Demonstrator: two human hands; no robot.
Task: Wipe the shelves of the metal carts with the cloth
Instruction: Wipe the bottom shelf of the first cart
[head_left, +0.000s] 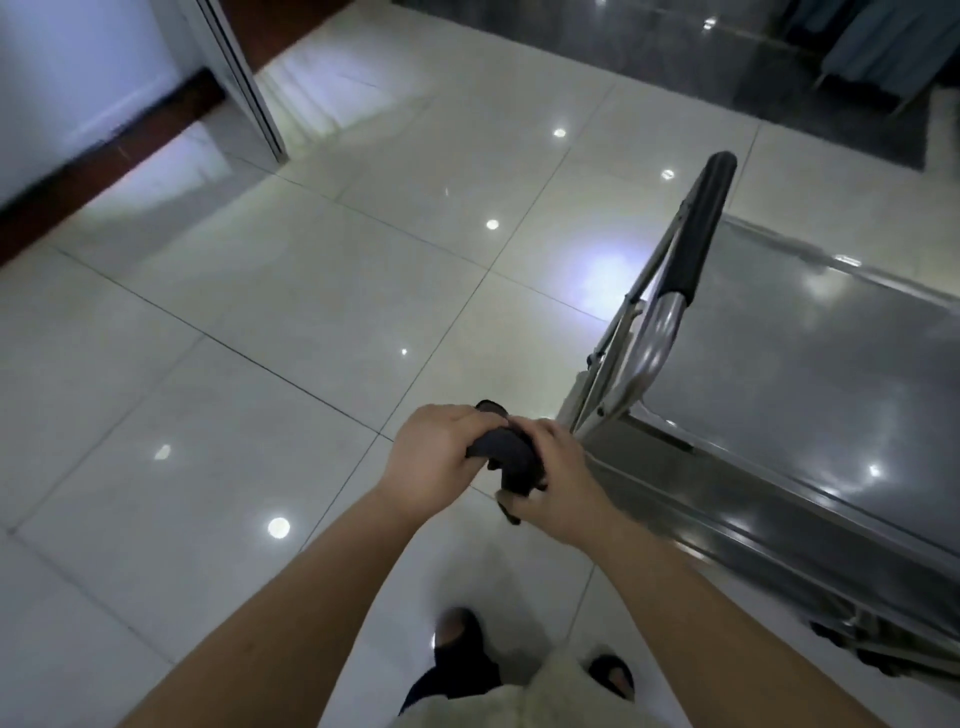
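Am holding dark cloth bunched between both hands over floor, near centre. Left hand gripping far end, right hand clamped round near end. Metal cart standing just right, top shelf bare, cloth not touching it. Judging step: readying cloth. Next: am needing to bring cloth right onto shelf, press flat.
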